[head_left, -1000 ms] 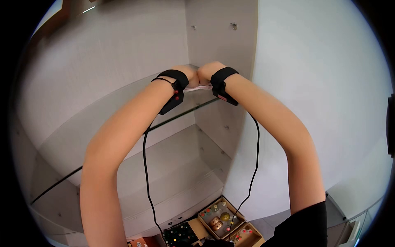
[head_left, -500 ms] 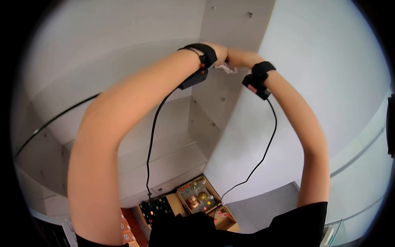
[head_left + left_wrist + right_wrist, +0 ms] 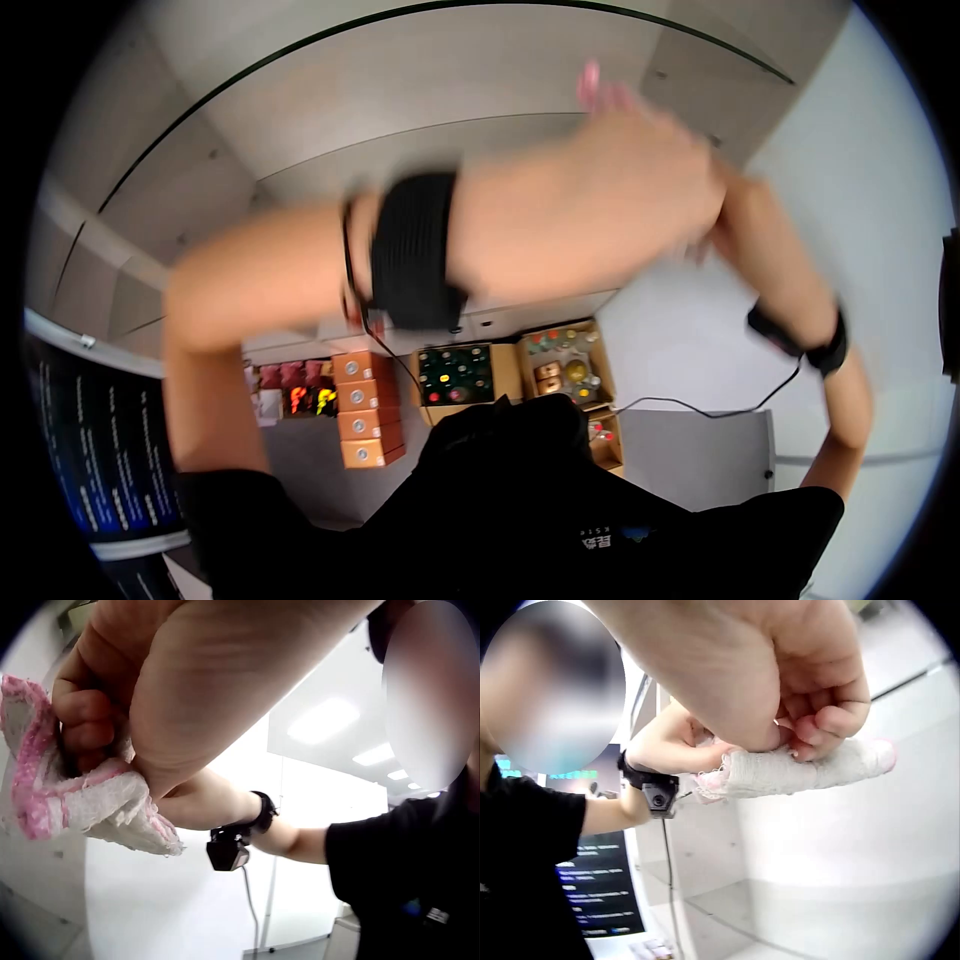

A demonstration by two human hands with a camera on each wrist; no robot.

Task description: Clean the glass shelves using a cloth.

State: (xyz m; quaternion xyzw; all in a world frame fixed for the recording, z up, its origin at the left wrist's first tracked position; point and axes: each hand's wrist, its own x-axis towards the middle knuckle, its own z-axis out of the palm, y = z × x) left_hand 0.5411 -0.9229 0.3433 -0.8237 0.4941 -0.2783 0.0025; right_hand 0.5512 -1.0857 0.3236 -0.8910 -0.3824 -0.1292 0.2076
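Note:
A white cloth with pink edging (image 3: 82,799) is bunched in my left hand (image 3: 86,724), whose fingers curl round it. In the right wrist view the same cloth (image 3: 802,771) stretches as a twisted roll from my right hand (image 3: 821,720), which pinches its end, to my left hand (image 3: 676,746). In the head view both hands are raised close to the camera and blurred: the left hand (image 3: 640,165) crosses the frame and the right hand (image 3: 735,225) meets it. The cloth is hidden there.
A glass shelf edge (image 3: 300,45) curves above the arms inside a pale cabinet. On the floor stand stacked orange boxes (image 3: 365,410) and open cartons of round ornaments (image 3: 455,372). A dark printed panel (image 3: 100,450) is at the left. A white wall lies to the right.
Both hands have come off the glass shelf corner and up close to the head camera, still holding the cloth between them. The view has tilted down toward the floor.

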